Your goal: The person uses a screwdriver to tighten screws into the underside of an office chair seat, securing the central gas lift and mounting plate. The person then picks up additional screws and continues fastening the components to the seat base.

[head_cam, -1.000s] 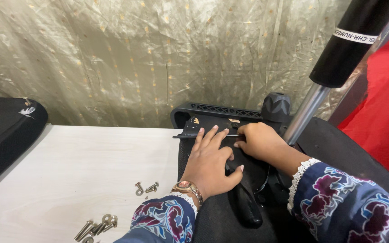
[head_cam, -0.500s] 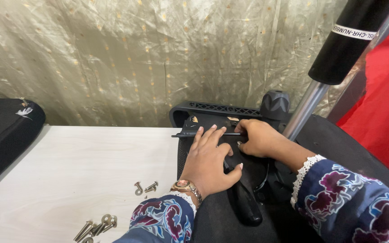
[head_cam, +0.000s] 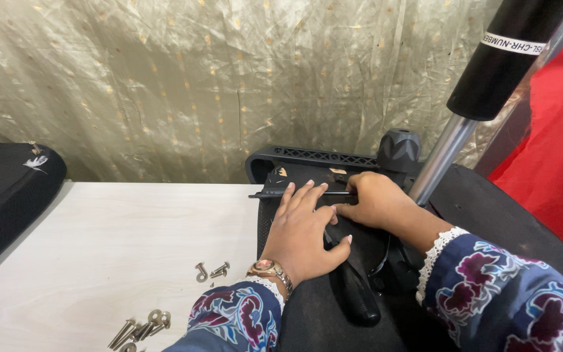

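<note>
1. On the white tabletop (head_cam: 99, 248), at its right edge, an upturned black chair seat (head_cam: 503, 221) lies with its underside mechanism facing up.
2. Left hand (head_cam: 304, 231): palm down on the black mechanism plate (head_cam: 307, 175), fingers spread slightly and laid flat, fingertips reaching a thin dark rod (head_cam: 268, 194) that juts left over the table edge. Thumb angled right, touching a black lever handle (head_cam: 356, 293).
3. Left wrist carries a rose-gold watch (head_cam: 268, 268); the sleeve is a dark blue floral print.
4. Right hand (head_cam: 376, 199): curled loosely, knuckles up, fingers pressed together and closed on the rod's right end just beside the left fingertips. Cannot tell how firmly it grips; the fingertips are hidden under the hand.
5. Black lever handle runs from under the left palm toward the near edge, lying on the seat underside.
6. Black ribbed knob (head_cam: 399, 150) stands just behind the right hand; a grey metal gas-lift cylinder (head_cam: 444, 160) with a black upper sleeve rises diagonally up to the right from beside it.
7. Loose screws and bolts (head_cam: 141, 326) lie on the tabletop near the left forearm; two more small fasteners (head_cam: 211, 270) lie just beyond them.
8. Black cushion (head_cam: 1, 195) sits at the far left edge of the table, well apart from the hands.
9. Background: crinkled gold-dotted fabric (head_cam: 197, 85); red cloth (head_cam: 555, 163) at right.
</note>
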